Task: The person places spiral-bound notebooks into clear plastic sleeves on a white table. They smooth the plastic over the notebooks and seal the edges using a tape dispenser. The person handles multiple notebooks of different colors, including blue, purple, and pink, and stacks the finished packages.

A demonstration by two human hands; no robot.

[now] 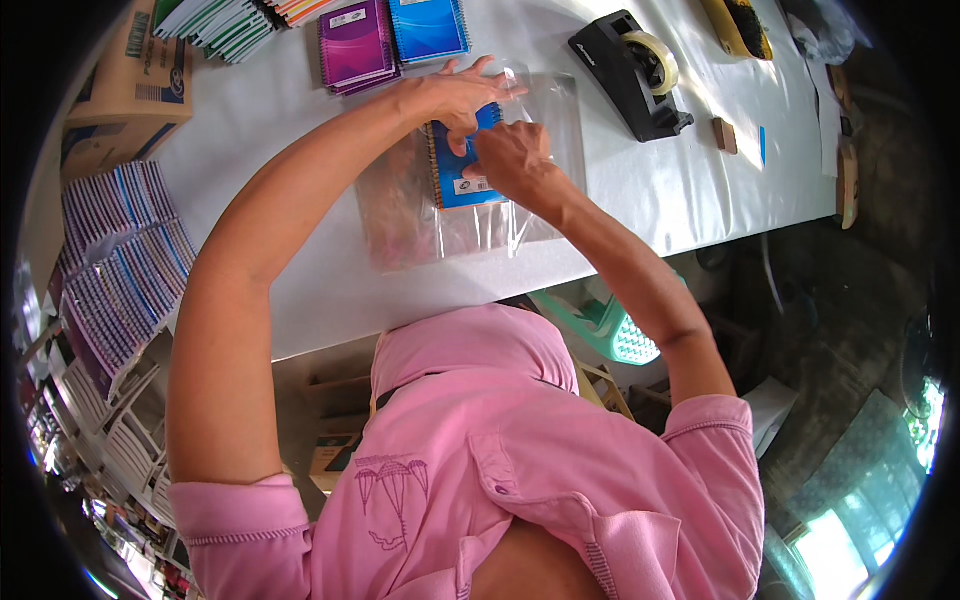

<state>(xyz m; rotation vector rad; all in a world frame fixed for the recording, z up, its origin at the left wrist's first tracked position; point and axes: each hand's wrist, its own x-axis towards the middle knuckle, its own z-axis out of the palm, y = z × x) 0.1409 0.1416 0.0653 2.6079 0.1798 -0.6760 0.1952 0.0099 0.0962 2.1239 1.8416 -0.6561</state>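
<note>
A blue spiral notebook (450, 170) lies on a clear plastic sheet or bag (400, 225); I cannot tell whether it is inside or on top. Over its upper end reaches my left hand (462, 100), fingers spread and the thumb down on the cover. My right hand (515, 160) is closed at the notebook's right side, its fingers curled under and its thumb pointing left across the cover. What those curled fingers grip, if anything, is hidden. Part of the notebook's top and right edge is covered by both hands.
Purple notebooks (355, 45) and another blue notebook (430, 28) lie beyond my left hand. A black tape dispenser (625, 85) stands right, near a small brown block (725, 135). At left are a cardboard box (130, 90) and stacked spiral notebooks (125, 260). A green plastic basket (625, 340) sits below the table's edge.
</note>
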